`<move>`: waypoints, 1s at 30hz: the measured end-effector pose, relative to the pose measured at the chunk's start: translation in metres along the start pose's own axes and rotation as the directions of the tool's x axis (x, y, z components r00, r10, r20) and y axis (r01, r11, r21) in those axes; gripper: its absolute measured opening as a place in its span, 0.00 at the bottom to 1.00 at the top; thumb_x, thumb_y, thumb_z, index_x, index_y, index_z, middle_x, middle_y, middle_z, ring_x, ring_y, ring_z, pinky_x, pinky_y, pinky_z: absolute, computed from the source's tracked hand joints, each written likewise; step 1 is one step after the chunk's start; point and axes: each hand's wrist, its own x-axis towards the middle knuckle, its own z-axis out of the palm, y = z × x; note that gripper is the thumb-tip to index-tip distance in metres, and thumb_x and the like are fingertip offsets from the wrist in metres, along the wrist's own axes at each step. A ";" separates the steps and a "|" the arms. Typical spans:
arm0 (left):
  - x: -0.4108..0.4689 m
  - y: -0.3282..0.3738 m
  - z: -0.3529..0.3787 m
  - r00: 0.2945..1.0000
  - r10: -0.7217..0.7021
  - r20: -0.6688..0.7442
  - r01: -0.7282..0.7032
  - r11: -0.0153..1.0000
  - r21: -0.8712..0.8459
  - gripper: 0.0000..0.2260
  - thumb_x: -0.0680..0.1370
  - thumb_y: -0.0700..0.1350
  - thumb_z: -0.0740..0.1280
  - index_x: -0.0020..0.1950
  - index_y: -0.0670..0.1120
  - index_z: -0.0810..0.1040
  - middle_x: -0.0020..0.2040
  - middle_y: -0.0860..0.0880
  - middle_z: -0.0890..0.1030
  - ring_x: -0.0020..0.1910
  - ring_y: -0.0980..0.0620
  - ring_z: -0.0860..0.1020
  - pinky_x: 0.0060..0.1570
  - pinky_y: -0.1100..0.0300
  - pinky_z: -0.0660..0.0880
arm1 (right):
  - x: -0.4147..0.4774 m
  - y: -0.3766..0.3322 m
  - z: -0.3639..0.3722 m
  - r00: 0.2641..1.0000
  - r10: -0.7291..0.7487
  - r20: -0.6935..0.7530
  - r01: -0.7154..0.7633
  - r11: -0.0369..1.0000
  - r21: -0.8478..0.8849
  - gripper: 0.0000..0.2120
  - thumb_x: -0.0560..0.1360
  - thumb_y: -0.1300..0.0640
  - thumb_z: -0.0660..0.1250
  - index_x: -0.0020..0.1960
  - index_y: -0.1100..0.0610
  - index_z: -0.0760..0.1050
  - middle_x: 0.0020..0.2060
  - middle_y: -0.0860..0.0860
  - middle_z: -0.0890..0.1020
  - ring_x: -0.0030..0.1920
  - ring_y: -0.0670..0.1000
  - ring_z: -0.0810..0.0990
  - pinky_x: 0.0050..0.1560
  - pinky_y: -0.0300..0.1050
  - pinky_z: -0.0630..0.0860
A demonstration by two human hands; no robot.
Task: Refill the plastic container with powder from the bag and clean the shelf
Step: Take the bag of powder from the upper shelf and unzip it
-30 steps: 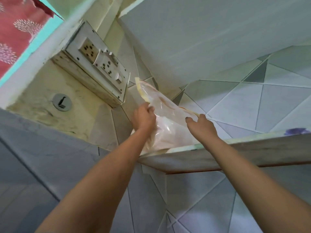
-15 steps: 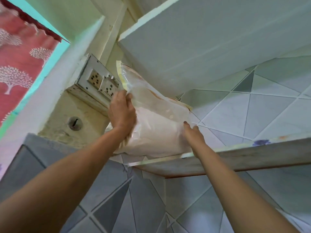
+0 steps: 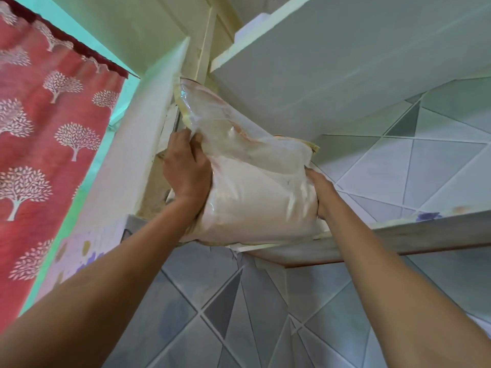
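Note:
A clear plastic bag [image 3: 255,187], bulging with pale powder, sits partly over the left end of a high shelf [image 3: 414,237]. My left hand [image 3: 186,173] grips the bag's left side, fingers pinched into the plastic. Against its right side presses my right hand [image 3: 318,192], the fingers hidden behind the bag. The bag's empty upper part leans up and left toward the corner. No plastic container is in view.
A second shelf slab [image 3: 332,62] hangs close above the bag. Grey triangle-patterned tiles [image 3: 398,160] cover the wall behind and below. A pale pillar [image 3: 138,144] stands left of the bag, and a red curtain with white trees [image 3: 47,134] hangs further left.
The bag has come nearer and lower toward the shelf's front edge, with both hands on it. My view has swung left, bringing the curtain in and hiding the wall socket behind the bag.

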 end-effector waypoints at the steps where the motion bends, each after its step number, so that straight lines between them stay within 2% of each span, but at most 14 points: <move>1: 0.000 0.002 -0.004 1.000 0.001 -0.007 -0.001 1.000 -0.001 0.11 0.79 0.40 0.58 0.52 0.34 0.76 0.50 0.36 0.78 0.48 0.37 0.75 0.37 0.65 0.54 | -0.011 -0.007 0.003 0.999 -0.008 -0.031 0.007 1.000 -0.024 0.25 0.65 0.48 0.73 0.56 0.61 0.74 0.46 0.56 0.82 0.44 0.57 0.81 0.46 0.46 0.78; 2: 0.000 0.005 -0.009 1.000 0.003 -0.014 -0.003 1.000 -0.003 0.11 0.79 0.40 0.58 0.52 0.34 0.76 0.50 0.36 0.78 0.47 0.37 0.75 0.37 0.65 0.54 | -0.019 -0.011 0.004 0.998 -0.019 -0.068 0.017 0.999 -0.035 0.16 0.68 0.55 0.72 0.53 0.62 0.74 0.42 0.56 0.81 0.40 0.56 0.80 0.41 0.43 0.76; 4: -0.001 0.012 -0.021 1.000 0.004 -0.023 -0.004 1.000 -0.004 0.11 0.79 0.41 0.59 0.51 0.34 0.76 0.49 0.36 0.78 0.46 0.37 0.75 0.37 0.65 0.54 | -0.028 -0.015 0.003 0.989 -0.048 -0.141 0.041 0.998 -0.054 0.07 0.71 0.60 0.70 0.46 0.63 0.76 0.41 0.56 0.80 0.40 0.55 0.78 0.41 0.44 0.75; 6: -0.003 0.020 -0.034 0.999 -0.006 -0.034 0.006 1.000 -0.002 0.11 0.79 0.41 0.58 0.50 0.34 0.76 0.48 0.35 0.78 0.46 0.37 0.75 0.37 0.64 0.55 | -0.039 -0.022 -0.001 0.974 -0.096 -0.207 0.088 0.995 -0.046 0.09 0.72 0.58 0.69 0.37 0.61 0.73 0.43 0.56 0.79 0.43 0.55 0.78 0.47 0.46 0.75; 10: -0.014 0.044 -0.064 0.997 -0.061 -0.054 0.061 0.998 0.002 0.13 0.80 0.41 0.57 0.51 0.32 0.75 0.49 0.34 0.78 0.47 0.36 0.75 0.39 0.61 0.58 | -0.074 -0.043 -0.019 0.936 -0.169 -0.309 0.155 0.985 -0.070 0.07 0.74 0.57 0.67 0.47 0.61 0.77 0.42 0.54 0.78 0.43 0.54 0.77 0.45 0.42 0.72; 13: -0.031 0.074 -0.087 0.993 -0.101 -0.058 0.101 0.995 0.005 0.13 0.80 0.41 0.57 0.50 0.32 0.75 0.49 0.33 0.77 0.47 0.37 0.75 0.39 0.62 0.57 | -0.109 -0.057 -0.045 0.934 -0.165 -0.318 0.155 0.986 -0.055 0.07 0.74 0.56 0.67 0.41 0.60 0.75 0.36 0.51 0.78 0.41 0.53 0.76 0.44 0.41 0.72; 16: -0.055 0.112 -0.112 0.993 -0.111 -0.033 0.111 0.994 0.002 0.15 0.80 0.42 0.56 0.50 0.32 0.75 0.49 0.33 0.78 0.47 0.38 0.75 0.44 0.56 0.63 | -0.144 -0.062 -0.082 0.931 -0.139 -0.337 0.124 0.990 -0.066 0.11 0.75 0.56 0.66 0.49 0.64 0.78 0.41 0.53 0.80 0.43 0.53 0.77 0.50 0.45 0.76; 17: -0.066 0.124 -0.120 0.992 -0.121 -0.020 0.121 0.993 0.000 0.16 0.79 0.44 0.55 0.51 0.31 0.74 0.51 0.34 0.78 0.49 0.38 0.75 0.47 0.55 0.65 | -0.155 -0.061 -0.096 0.929 -0.128 -0.348 0.112 0.991 -0.067 0.11 0.75 0.56 0.67 0.48 0.64 0.79 0.41 0.53 0.80 0.43 0.53 0.78 0.52 0.47 0.77; 19: -0.092 0.150 -0.137 0.983 -0.178 0.037 0.178 0.984 0.022 0.19 0.79 0.48 0.54 0.56 0.33 0.74 0.55 0.36 0.78 0.54 0.39 0.75 0.54 0.53 0.67 | -0.180 -0.053 -0.129 0.928 -0.075 -0.365 0.060 0.997 -0.052 0.09 0.74 0.56 0.68 0.38 0.60 0.77 0.34 0.51 0.79 0.42 0.53 0.79 0.52 0.49 0.78; 20: -0.108 0.163 -0.145 0.975 -0.211 0.062 0.210 0.977 0.022 0.18 0.80 0.47 0.54 0.55 0.34 0.74 0.55 0.36 0.79 0.54 0.39 0.76 0.53 0.54 0.68 | -0.193 -0.046 -0.147 0.925 -0.043 -0.378 0.028 0.999 -0.046 0.11 0.73 0.56 0.68 0.33 0.58 0.75 0.32 0.50 0.78 0.40 0.53 0.79 0.49 0.48 0.78; 23: -0.159 0.200 -0.167 0.954 -0.258 0.153 0.261 0.965 0.001 0.14 0.79 0.42 0.58 0.45 0.32 0.74 0.43 0.33 0.77 0.42 0.42 0.74 0.40 0.60 0.61 | -0.237 -0.023 -0.201 0.899 0.045 -0.436 -0.069 0.997 -0.039 0.15 0.73 0.58 0.69 0.29 0.55 0.70 0.29 0.49 0.75 0.36 0.52 0.77 0.41 0.46 0.74; 25: -0.193 0.218 -0.181 0.912 -0.329 0.247 0.332 0.943 0.027 0.12 0.79 0.41 0.59 0.41 0.33 0.73 0.39 0.34 0.76 0.37 0.50 0.69 0.38 0.63 0.58 | -0.269 -0.004 -0.234 0.874 0.119 -0.471 -0.140 0.990 -0.009 0.15 0.73 0.59 0.68 0.29 0.56 0.70 0.30 0.49 0.75 0.35 0.51 0.75 0.39 0.44 0.73; 28: -0.243 0.239 -0.204 0.857 -0.400 0.323 0.399 0.914 0.074 0.11 0.78 0.39 0.60 0.39 0.34 0.72 0.35 0.39 0.73 0.34 0.57 0.64 0.37 0.65 0.57 | -0.312 0.031 -0.277 0.854 0.200 -0.481 -0.236 0.972 -0.016 0.18 0.75 0.61 0.66 0.28 0.56 0.68 0.29 0.49 0.72 0.30 0.46 0.69 0.31 0.35 0.68; 30: -0.275 0.252 -0.217 0.828 -0.417 0.374 0.412 0.906 0.098 0.10 0.77 0.37 0.61 0.38 0.34 0.72 0.35 0.44 0.69 0.35 0.60 0.63 0.37 0.67 0.56 | -0.333 0.055 -0.301 0.823 0.270 -0.499 -0.326 0.945 -0.027 0.20 0.75 0.63 0.66 0.26 0.55 0.65 0.28 0.50 0.69 0.30 0.47 0.66 0.33 0.39 0.67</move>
